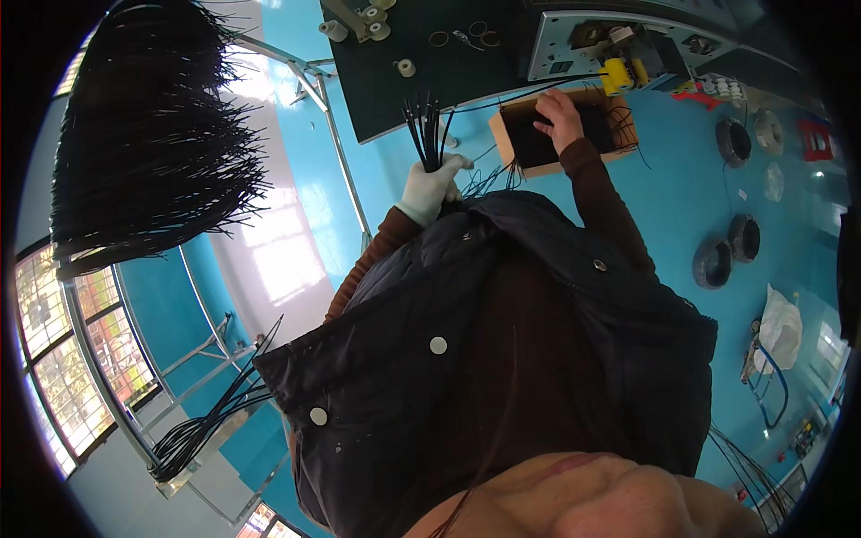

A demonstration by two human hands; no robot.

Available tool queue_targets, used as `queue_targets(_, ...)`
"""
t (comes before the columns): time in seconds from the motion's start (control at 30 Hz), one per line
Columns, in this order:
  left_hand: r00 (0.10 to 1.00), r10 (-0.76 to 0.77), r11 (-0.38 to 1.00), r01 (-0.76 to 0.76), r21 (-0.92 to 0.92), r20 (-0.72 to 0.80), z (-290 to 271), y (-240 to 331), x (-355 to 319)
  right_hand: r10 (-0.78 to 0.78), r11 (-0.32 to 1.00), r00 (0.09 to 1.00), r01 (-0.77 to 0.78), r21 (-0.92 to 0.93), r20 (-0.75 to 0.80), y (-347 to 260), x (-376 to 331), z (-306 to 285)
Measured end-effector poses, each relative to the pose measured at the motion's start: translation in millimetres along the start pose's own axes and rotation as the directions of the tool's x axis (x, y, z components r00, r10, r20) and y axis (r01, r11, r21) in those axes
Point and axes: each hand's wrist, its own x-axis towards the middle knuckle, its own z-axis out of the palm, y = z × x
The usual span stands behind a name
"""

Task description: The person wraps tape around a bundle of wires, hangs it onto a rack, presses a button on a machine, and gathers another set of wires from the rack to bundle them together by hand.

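Note:
My left hand [429, 190], in a white glove, is closed around a bundle of black cables [425, 134] whose ends stick up past the fingers. A single black cable [502, 97] runs from beside this bundle to a yellow part [616, 77] on a machine. My bare right hand [560, 118] is over an open cardboard box [504, 143], its fingers slightly bent and apart with nothing visible in them. Dark cables lie in the box, and some loose ends hang over its sides.
A dark green table [386, 99] holds small spools [405, 68] and rings. The grey machine [560, 45] stands beside it. A large mass of black cables [152, 152] hangs on a metal rack at left. Cable coils [713, 262] and a white bag [780, 327] lie on the blue floor at right.

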Motion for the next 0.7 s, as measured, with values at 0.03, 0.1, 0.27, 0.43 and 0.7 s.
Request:
queue_targets(0.03,1.000,-0.006,0.997,0.006,0.080,0.002,3.1,1.3,0.7,-0.003,1.000,1.000,0.003,0.002,-0.008,-4.7,3.9,-1.8)
queue_targets(0.1,0.999,-0.040,0.999,0.040,0.015,-0.010,6.5,0.5,3.7,0.020,0.982,0.999,-0.028,0.189,0.045,-12.5,10.3,-4.0)
queue_targets(0.27,0.997,-0.070,0.985,0.066,-0.161,-0.018,2.2,-4.2,2.6,-0.038,0.954,0.988,-0.010,0.301,0.152,-24.2,10.8,6.7)
queue_targets(0.43,0.990,-0.109,0.986,0.118,0.120,-0.084,11.8,1.3,2.8,-0.066,0.947,0.981,0.005,0.320,0.182,-26.2,8.3,13.2)
queue_targets(0.7,0.993,-0.116,0.988,0.115,0.099,0.002,10.2,-0.3,3.7,-0.005,0.984,0.993,-0.017,0.179,0.119,-9.5,2.5,26.0)
